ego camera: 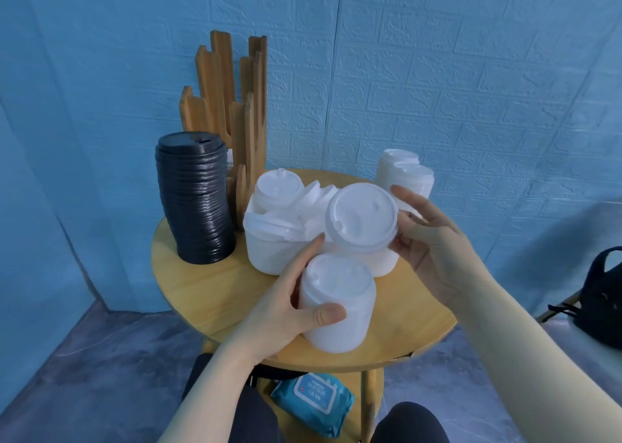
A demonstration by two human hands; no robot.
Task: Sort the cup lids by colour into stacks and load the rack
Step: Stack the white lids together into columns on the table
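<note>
Fingers [331, 313] around white lid stack [336, 304]

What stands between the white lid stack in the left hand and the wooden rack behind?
The left hand grips a white lid stack at the table's near edge. Between it and the wooden rack lie the loose white lids; the tall black lid stack stands just left of that path.

A tall black lid stack [197, 200] stands leaning at the table's left edge, the wooden rack [232, 112] behind it. White stacks: one at the front [336, 304], one mid-table, tilted [363, 227], one at the far right edge [407, 173], loose lids [286, 220] heaped between.
</note>
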